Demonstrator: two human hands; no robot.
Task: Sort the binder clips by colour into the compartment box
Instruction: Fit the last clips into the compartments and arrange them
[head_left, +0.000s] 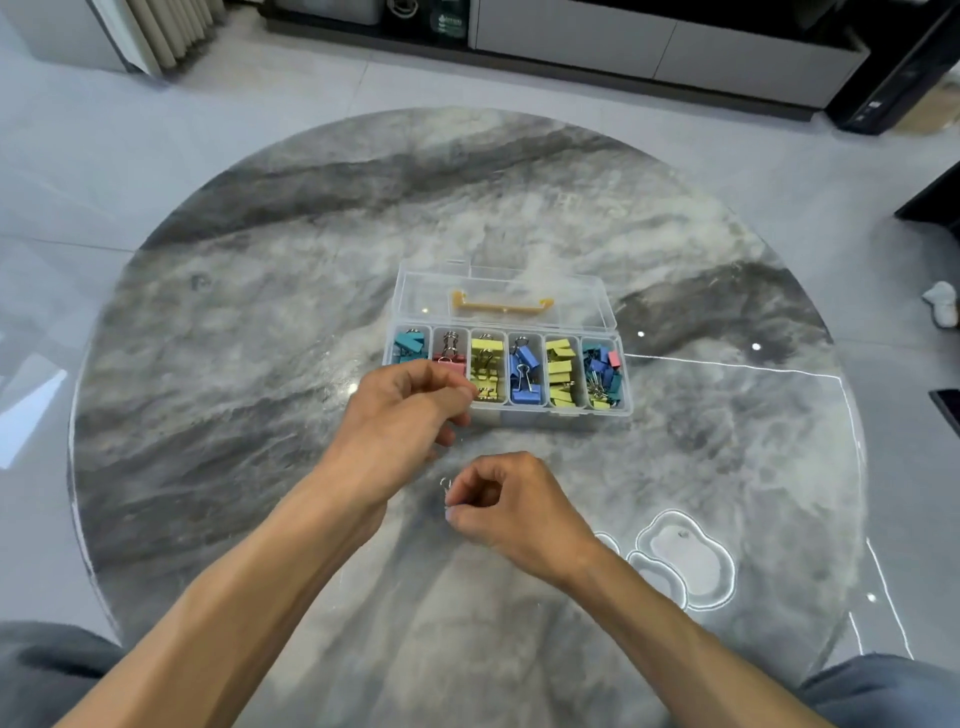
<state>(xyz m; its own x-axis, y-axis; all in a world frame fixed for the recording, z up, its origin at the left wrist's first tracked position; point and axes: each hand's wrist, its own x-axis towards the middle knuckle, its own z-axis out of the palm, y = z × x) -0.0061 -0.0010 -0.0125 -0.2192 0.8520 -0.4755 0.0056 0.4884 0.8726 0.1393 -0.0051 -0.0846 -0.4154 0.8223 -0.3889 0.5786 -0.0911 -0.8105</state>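
The right hand pinches a small wire-handled clip above bare marble. The left hand, fingers curled, hovers at the near-left edge of the clear six-compartment plastic box; whether it holds anything is unclear. The round grey marble table lies open around them.

We've got bare table all round the compartment box. Its lid lies open behind, blocking approach from the far side. Left hand covers the box's front-left corner.
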